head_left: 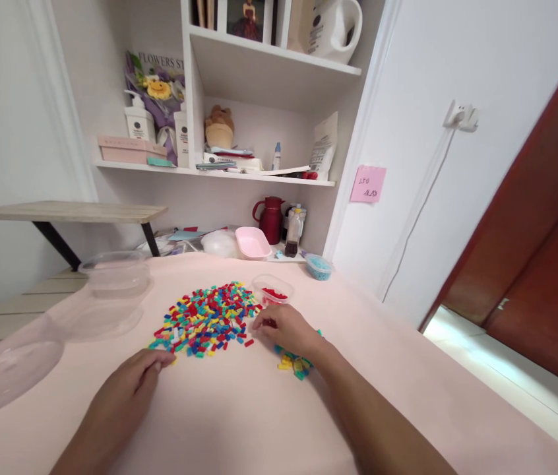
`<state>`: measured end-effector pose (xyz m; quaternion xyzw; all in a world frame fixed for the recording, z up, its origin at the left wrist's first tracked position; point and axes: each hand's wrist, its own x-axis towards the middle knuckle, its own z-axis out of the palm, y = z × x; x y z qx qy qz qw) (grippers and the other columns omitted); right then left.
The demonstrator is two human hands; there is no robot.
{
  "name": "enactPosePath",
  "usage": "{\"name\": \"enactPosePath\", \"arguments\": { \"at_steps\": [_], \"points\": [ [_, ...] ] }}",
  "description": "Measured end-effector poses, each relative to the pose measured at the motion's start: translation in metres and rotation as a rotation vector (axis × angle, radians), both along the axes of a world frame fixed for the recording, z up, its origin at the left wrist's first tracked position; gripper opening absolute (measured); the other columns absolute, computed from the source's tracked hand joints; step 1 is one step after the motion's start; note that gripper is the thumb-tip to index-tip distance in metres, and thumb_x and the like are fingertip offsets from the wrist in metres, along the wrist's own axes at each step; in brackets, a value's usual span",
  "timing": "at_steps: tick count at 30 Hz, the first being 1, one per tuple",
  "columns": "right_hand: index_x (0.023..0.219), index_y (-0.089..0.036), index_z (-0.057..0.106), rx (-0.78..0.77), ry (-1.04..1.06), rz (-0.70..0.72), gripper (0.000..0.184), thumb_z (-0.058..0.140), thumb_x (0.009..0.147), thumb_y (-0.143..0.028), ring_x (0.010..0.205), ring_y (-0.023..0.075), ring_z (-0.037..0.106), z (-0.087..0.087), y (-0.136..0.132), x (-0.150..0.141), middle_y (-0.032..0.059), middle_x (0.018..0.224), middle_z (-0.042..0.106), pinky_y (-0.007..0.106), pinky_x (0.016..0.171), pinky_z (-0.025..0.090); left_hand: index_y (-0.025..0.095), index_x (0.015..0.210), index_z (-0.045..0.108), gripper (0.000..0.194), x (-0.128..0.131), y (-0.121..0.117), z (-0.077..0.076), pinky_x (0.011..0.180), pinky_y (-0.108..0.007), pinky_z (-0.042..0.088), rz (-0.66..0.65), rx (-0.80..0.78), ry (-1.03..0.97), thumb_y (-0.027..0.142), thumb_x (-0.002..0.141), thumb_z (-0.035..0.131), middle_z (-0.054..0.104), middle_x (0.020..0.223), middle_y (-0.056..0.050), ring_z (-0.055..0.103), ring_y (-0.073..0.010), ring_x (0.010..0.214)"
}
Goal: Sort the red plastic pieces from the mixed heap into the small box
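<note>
A heap of small red, blue, yellow and green pieces point(207, 316) lies spread on the pale pink table point(239, 422). My right hand point(286, 330) rests at the heap's right edge, fingers curled and pinched on a red piece. A smaller clump of pieces point(293, 363) lies partly under that wrist. Just beyond the hand stands a small clear tub point(272, 289) with red pieces in it. My left hand point(133, 379) lies palm down at the heap's near left corner, fingers together, tips touching the pieces; whether it holds any is hidden.
Clear plastic lids and tubs point(111, 277) sit at the left. A tub of blue pieces point(318, 266), a pink tray point(253, 243), a red jug point(272, 219) and a bottle stand at the back under white shelves. A wooden door point(546, 264) is at the right.
</note>
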<state>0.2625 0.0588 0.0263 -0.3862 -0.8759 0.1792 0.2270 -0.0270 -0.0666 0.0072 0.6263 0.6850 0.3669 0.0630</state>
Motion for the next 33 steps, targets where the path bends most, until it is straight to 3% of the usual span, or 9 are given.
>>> {"name": "enactPosePath", "arguments": {
  "at_steps": [12, 16, 21, 24, 26, 29, 33],
  "points": [
    [0.086, -0.025, 0.073, -0.077, -0.056, 0.032, 0.012, 0.064, 0.078, -0.022, 0.075, 0.0128, 0.061, -0.009, -0.006, -0.006, -0.0027, 0.085, 0.071, 0.022, 0.065, 0.039, 0.026, 0.086, 0.074, 0.032, 0.000, -0.001, -0.001, 0.085, -0.027, 0.054, -0.013, 0.008, 0.015, 0.035, 0.081, 0.043, 0.077, 0.095, 0.000, 0.071, -0.0195, 0.093],
    [0.084, -0.025, 0.073, -0.026, 0.010, 0.025, 0.010, 0.065, 0.078, -0.023, 0.072, 0.0131, 0.060, -0.007, -0.005, -0.006, -0.0019, 0.082, 0.071, 0.023, 0.063, 0.039, 0.026, 0.085, 0.074, 0.032, -0.002, -0.001, -0.004, 0.084, -0.026, 0.054, -0.021, 0.012, 0.019, 0.034, 0.081, 0.043, 0.077, 0.095, -0.001, 0.071, -0.0189, 0.092],
    [0.085, -0.021, 0.073, 0.146, 0.431, -0.196, 0.017, 0.059, 0.082, -0.031, 0.063, 0.0144, 0.055, 0.001, 0.013, 0.004, 0.0029, 0.080, 0.069, 0.025, 0.060, 0.043, 0.026, 0.086, 0.074, 0.033, -0.001, -0.001, -0.005, 0.084, -0.027, 0.054, -0.017, 0.008, 0.024, 0.032, 0.082, 0.042, 0.077, 0.095, 0.000, 0.071, -0.0186, 0.093],
    [0.095, -0.020, 0.072, 0.155, 0.613, -0.392, 0.026, 0.059, 0.082, -0.039, 0.058, 0.0146, 0.055, 0.004, 0.028, 0.015, 0.0036, 0.080, 0.068, 0.027, 0.057, 0.045, 0.026, 0.085, 0.074, 0.032, -0.001, 0.000, -0.004, 0.082, -0.026, 0.055, -0.019, 0.019, 0.023, 0.031, 0.082, 0.043, 0.077, 0.094, 0.000, 0.071, -0.0186, 0.092],
    [0.105, -0.020, 0.070, 0.124, 0.649, -0.442, 0.033, 0.058, 0.082, -0.041, 0.055, 0.0138, 0.055, 0.004, 0.033, 0.020, 0.0021, 0.077, 0.067, 0.027, 0.058, 0.046, 0.027, 0.084, 0.074, 0.031, -0.001, 0.000, -0.004, 0.080, -0.026, 0.055, -0.032, 0.027, 0.016, 0.031, 0.081, 0.043, 0.078, 0.092, 0.001, 0.071, -0.0183, 0.090],
    [0.107, -0.020, 0.069, 0.088, 0.667, -0.388, 0.033, 0.053, 0.086, -0.040, 0.053, 0.0131, 0.055, 0.004, 0.029, 0.020, 0.0010, 0.074, 0.066, 0.027, 0.057, 0.046, 0.028, 0.083, 0.074, 0.030, -0.003, 0.001, -0.005, 0.079, -0.025, 0.055, -0.037, 0.029, 0.012, 0.032, 0.081, 0.044, 0.078, 0.091, 0.001, 0.071, -0.0184, 0.089],
    [0.101, -0.020, 0.071, 0.032, 0.565, -0.173, 0.027, 0.049, 0.089, -0.032, 0.054, 0.0129, 0.055, 0.004, 0.011, 0.005, 0.0009, 0.070, 0.064, 0.025, 0.055, 0.046, 0.027, 0.084, 0.074, 0.031, -0.002, 0.001, -0.004, 0.082, -0.026, 0.055, -0.022, 0.017, 0.018, 0.033, 0.081, 0.043, 0.077, 0.094, 0.001, 0.071, -0.0186, 0.091]
  ]
}}
